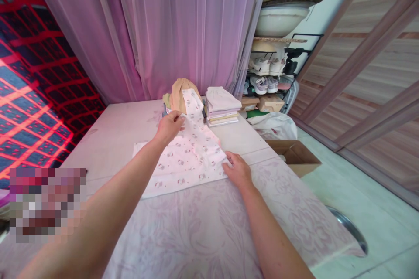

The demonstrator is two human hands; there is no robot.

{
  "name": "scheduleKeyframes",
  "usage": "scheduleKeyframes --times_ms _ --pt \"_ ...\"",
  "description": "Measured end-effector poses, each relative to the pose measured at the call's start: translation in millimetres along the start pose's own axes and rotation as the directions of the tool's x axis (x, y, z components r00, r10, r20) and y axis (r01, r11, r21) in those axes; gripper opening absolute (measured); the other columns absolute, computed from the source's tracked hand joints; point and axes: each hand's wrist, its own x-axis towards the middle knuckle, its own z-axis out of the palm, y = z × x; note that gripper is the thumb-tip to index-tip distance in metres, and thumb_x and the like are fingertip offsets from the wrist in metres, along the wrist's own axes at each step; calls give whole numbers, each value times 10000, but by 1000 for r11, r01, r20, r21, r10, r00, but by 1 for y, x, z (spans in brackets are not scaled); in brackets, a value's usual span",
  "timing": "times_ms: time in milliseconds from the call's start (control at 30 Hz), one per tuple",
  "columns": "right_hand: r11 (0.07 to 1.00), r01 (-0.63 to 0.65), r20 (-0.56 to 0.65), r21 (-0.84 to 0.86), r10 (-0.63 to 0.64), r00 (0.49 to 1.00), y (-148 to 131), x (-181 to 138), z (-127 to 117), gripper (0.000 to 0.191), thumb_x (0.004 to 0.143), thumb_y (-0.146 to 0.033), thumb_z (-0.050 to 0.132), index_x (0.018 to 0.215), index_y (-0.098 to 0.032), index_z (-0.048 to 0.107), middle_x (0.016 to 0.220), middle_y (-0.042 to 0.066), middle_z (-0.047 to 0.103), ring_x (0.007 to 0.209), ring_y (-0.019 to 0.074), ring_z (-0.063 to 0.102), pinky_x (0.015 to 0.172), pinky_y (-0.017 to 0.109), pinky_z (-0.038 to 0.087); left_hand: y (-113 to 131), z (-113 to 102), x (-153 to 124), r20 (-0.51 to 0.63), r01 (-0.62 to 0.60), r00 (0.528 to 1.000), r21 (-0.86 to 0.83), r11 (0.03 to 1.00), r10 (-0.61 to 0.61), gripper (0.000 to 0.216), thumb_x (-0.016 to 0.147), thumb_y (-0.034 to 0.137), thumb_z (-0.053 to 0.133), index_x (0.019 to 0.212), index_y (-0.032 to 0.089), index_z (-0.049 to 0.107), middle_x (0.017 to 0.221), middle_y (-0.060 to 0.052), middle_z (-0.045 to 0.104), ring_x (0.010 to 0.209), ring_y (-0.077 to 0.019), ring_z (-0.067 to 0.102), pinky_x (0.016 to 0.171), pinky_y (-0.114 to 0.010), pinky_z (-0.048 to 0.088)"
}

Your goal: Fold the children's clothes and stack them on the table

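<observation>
A white garment (183,163) with a small repeated print lies spread over the bed, one narrow part, perhaps a sleeve, reaching up towards the curtain. My left hand (170,126) pinches its upper edge near the middle, fingertips closed on the cloth. At the garment's right end, my right hand (237,170) has its thumb and fingers closed round the edge. Behind my left hand sits a loose heap of clothes (183,89) in tan and olive. To its right stands a neat stack of folded clothes (222,100), pale ones on top. My left forearm hides part of the garment's left side.
A purple curtain (190,30) hangs along the bed's far side. Past the right edge are a shoe rack (278,72), a white bag (275,125), an open cardboard box (299,157) and a metal basin (352,226) on the floor. A pixelated patch covers the lower left.
</observation>
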Motion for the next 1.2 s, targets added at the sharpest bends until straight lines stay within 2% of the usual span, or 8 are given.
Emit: scheduleKeyframes --times_ms 100,200,333,433,600,833,967,1200 --pt "1000 -14 11 4 14 1000 0 1 0 431 748 -239 553 1178 -234 588 1017 43 643 915 195 590 814 305 439 14 -3 6 -24 -107 994 -133 985 104 33 747 209 577 743 177 570 633 52 529 588 -72 510 615 -194 454" --pt "1000 -15 -3 16 15 1000 -1 1 0 425 747 -241 558 1170 -228 594 1021 47 646 953 202 586 827 307 436 25 -16 2 37 -170 983 -179 969 179 57 758 231 587 774 178 577 658 43 557 614 -81 529 639 -209 453" --pt "1000 0 -14 24 1 1000 0 1 0 235 749 -215 530 943 -237 661 935 32 646 870 179 585 774 285 431 31 -35 -11 169 -151 968 -186 971 183 105 739 276 624 779 179 615 757 3 636 723 -121 597 719 -250 479" --pt "998 17 -4 56 -16 1000 4 2 0 150 729 -180 512 784 -228 644 840 14 630 785 163 573 708 267 421 27 -50 -27 211 -122 966 -150 981 152 141 716 319 650 754 184 640 807 -20 672 807 -159 622 778 -281 487" --pt "995 54 5 89 -55 998 11 2 1 163 716 -143 495 769 -218 629 836 12 629 769 157 569 698 260 411 6 -82 -68 236 -6 972 -64 998 21 194 700 379 668 782 204 668 869 -42 696 788 -184 633 747 -309 509" --pt "990 93 27 104 -96 995 13 2 -2 213 712 -100 461 724 -220 637 846 18 640 812 163 585 727 261 421 -40 -111 -124 366 85 924 87 993 -111 195 699 418 652 748 231 675 955 -68 712 1026 -267 622 955 -393 456" --pt "979 140 43 148 -148 988 15 0 -4 232 695 -82 445 677 -223 629 854 15 645 844 160 593 776 264 430 -60 -113 -142 405 38 908 182 982 -110 145 692 364 621 731 226 638 975 -71 710 1110 -281 585 992 -402 425" --pt "958 238 25 160 -245 969 22 0 -4 213 686 -92 460 646 -225 622 868 19 666 846 166 603 771 281 446 -85 -119 -152 480 -163 876 369 915 -38 113 689 236 473 766 214 554 985 -45 705 1143 -248 572 952 -383 455"
